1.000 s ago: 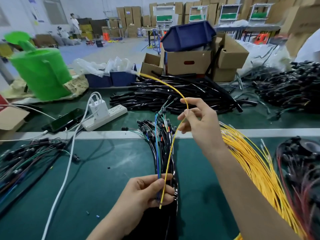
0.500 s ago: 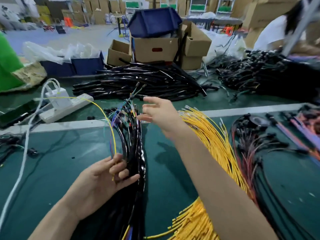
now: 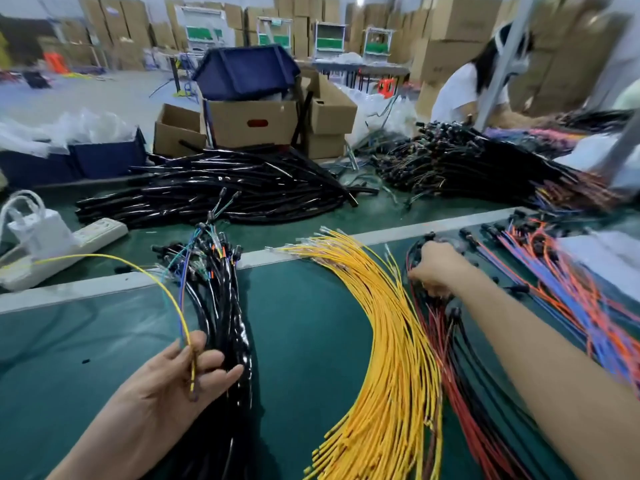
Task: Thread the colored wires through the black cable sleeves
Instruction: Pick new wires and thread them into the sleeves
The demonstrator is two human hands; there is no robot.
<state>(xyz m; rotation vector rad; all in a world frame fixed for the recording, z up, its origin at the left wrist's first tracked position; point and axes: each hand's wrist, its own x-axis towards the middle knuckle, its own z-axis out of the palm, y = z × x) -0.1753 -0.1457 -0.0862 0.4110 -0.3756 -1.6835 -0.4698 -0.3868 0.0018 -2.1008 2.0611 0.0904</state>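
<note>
My left hand (image 3: 173,375) pinches a single yellow wire (image 3: 138,268) that arcs up and away to the left over the green mat. Just right of that hand lies a bundle of black sleeves with coloured wire ends (image 3: 221,306). A fan of loose yellow wires (image 3: 391,341) spreads across the middle. My right hand (image 3: 436,271) reaches far right onto a bundle of red and black wires (image 3: 460,375), fingers curled into its top end. A big heap of empty black sleeves (image 3: 225,195) lies beyond the white strip.
Orange and blue wires (image 3: 561,289) lie at the far right. A white power strip with a charger (image 3: 52,237) sits at the left. Cardboard boxes (image 3: 252,123) and a dark wire pile (image 3: 467,168) stand behind. A person in white (image 3: 464,91) works at the back right.
My right hand let go of the yellow wire and swung right, past the yellow fan, to the red and black bundle. My left hand kept hold of the wire. The view panned right.
</note>
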